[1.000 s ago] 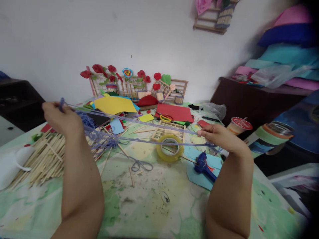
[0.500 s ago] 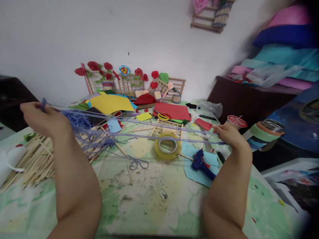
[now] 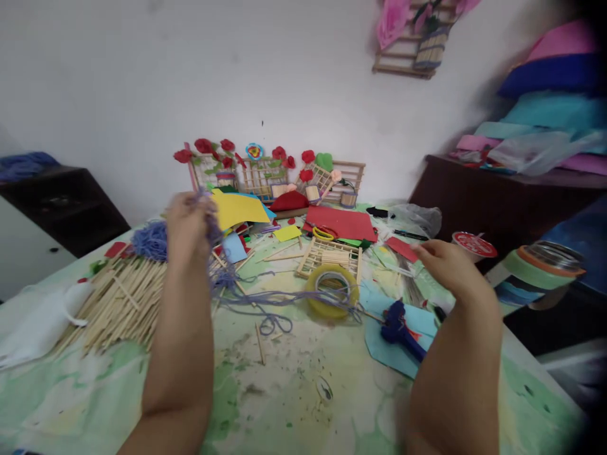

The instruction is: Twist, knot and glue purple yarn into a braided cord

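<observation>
Watching from afar, I saw the left hand [image 3: 188, 221] holding bunched purple yarn [image 3: 214, 230] in its fingers above the bench [image 3: 279, 411], strands crossing the tape roll [image 3: 348, 278]. The right hand [image 3: 448, 268], fingers narrow, hung near red paper [image 3: 402, 248]; I couldn't tell whether it held anything.

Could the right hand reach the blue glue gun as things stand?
Probably yes: the right hand looks free of yarn, and the glue gun lies near it, with nothing seen on top.
</observation>
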Demonstrator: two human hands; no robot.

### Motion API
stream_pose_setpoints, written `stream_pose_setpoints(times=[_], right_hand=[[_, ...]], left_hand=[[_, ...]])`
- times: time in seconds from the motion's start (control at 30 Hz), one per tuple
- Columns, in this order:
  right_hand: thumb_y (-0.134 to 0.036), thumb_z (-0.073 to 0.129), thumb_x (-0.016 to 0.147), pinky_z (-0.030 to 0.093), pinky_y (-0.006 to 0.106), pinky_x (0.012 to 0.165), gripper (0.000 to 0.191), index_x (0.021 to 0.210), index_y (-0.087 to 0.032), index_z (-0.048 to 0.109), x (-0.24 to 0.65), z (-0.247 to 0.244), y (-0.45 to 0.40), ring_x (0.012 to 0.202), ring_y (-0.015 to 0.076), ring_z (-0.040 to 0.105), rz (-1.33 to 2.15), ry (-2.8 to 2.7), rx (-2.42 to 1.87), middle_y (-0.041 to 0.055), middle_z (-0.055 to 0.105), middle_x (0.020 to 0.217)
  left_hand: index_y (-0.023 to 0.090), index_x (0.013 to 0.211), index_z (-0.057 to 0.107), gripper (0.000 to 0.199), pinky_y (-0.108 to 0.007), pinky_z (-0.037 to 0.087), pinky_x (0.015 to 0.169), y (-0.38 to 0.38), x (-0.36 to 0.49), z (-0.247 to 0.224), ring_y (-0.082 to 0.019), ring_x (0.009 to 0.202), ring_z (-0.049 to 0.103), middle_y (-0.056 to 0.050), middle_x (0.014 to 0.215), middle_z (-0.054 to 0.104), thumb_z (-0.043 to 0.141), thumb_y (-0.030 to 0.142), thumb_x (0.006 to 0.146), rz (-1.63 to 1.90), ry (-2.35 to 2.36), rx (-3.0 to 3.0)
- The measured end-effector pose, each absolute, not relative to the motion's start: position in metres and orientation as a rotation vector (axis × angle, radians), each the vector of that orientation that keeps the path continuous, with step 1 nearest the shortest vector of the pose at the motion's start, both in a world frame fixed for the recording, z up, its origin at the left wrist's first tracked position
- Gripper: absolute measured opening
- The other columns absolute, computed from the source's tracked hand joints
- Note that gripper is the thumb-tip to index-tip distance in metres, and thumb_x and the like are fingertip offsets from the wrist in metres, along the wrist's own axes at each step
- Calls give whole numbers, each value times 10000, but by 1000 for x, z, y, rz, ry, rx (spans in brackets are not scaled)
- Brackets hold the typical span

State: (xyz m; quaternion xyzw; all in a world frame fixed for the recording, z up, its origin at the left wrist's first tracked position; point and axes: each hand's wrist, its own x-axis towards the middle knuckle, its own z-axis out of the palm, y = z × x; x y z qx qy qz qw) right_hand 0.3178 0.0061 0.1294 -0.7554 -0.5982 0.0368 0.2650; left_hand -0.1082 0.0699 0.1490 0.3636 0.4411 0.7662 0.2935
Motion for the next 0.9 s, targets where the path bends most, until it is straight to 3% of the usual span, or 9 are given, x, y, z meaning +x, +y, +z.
stream_pose_setpoints(times=[0.07, 0.2, 0.37, 0.47, 0.6, 0.77, 0.9], right_hand=[[-457, 516, 834, 393, 318, 626, 316, 790, -169, 639, 281, 138, 7, 698, 213, 577, 64, -1667, -1764, 85, 664, 752], [-486, 554, 833, 468, 351, 772, 339, 954, -174, 613, 211, 142, 0, 883, 223, 612, 392, -1596, -1248, 108, 675, 967], [-423, 640, 793, 479, 381, 904, 403, 1106, -215, 496, 167, 128, -5, 1076, 215, 584, 862, -1534, -888, 116, 605, 1166], [-371, 681, 751, 424, 424, 985, 478, 1153, -219, 472, 163, 124, -2, 1167, 236, 525, 802, -1526, -911, 128, 524, 1276], [-326, 671, 748, 390, 425, 1008, 379, 1077, -201, 530, 164, 122, 1, 1149, 238, 525, 727, -1612, -935, 109, 568, 1199], [-301, 605, 776, 480, 323, 744, 394, 1131, -208, 460, 163, 124, 0, 852, 178, 612, 980, -1526, -864, 39, 621, 905], [-288, 532, 804, 437, 294, 669, 195, 963, -183, 578, 170, 135, -5, 704, 153, 584, 954, -1615, -937, 5, 597, 726]], left_hand=[[161, 825, 497, 83, -142, 164, 330, 61, -66, 152, -12, 340, 312, 61, 593, 570, 575, 135, 814, 1771, 987, 1130], [164, 807, 526, 250, -144, 182, 322, 33, -8, 149, -37, 395, 463, -13, 723, 661, 717, 300, 720, 1389, 774, 1295], [176, 806, 576, 219, -159, 264, 361, 15, 14, 143, -49, 448, 503, 17, 709, 599, 726, 301, 708, 1254, 715, 1374], [180, 788, 577, 218, -165, 255, 359, 14, 17, 142, -53, 447, 482, 34, 650, 550, 728, 311, 702, 1204, 732, 1396], [179, 794, 603, 226, -169, 241, 359, 14, 18, 141, -49, 449, 425, 31, 637, 532, 735, 335, 698, 1194, 736, 1416], [195, 833, 661, 238, -166, 286, 391, 12, 13, 142, -55, 518, 426, 8, 753, 572, 769, 311, 655, 1244, 723, 1377], [189, 770, 663, 165, -163, 345, 433, 16, 7, 141, -69, 629, 486, -26, 1009, 606, 753, 287, 673, 1318, 782, 1470]])
